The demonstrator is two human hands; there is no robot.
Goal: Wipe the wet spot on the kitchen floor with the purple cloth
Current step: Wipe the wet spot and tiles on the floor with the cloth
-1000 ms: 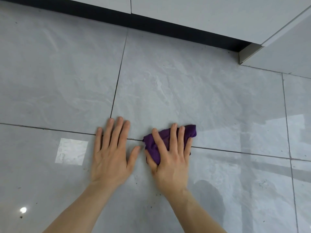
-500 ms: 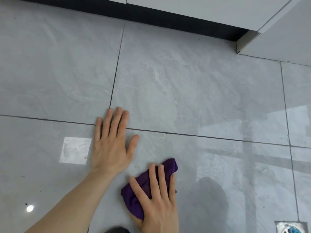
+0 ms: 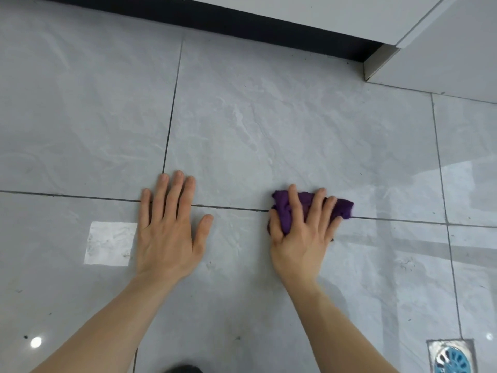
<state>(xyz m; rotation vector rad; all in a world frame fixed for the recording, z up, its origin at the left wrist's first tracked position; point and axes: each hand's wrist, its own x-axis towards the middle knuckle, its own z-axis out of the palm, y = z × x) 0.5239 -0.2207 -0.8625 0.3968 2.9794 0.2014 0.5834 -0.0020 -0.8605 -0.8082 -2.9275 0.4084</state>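
Sensibly, the right hand (image 3: pixel 301 232) is pressing spread fingers onto the bunched purple cloth (image 3: pixel 341 207) at centre-right, while the left hand (image 3: pixel 168 232) is bracing flat and spread on the floor (image 3: pixel 269 130); firm, overlapping strokes would serve best.

Grey tiled kitchen floor below pale cabinets

Large glossy grey tiles (image 3: pixel 269 125) are divided by dark grout lines (image 3: pixel 172 111). A black kickboard (image 3: pixel 242 21) is set under pale cabinet fronts (image 3: pixel 309 8) at the far edge. A metal drain (image 3: pixel 451 356) is seen near right. Bright light patches (image 3: pixel 110 243) are reflected near left.
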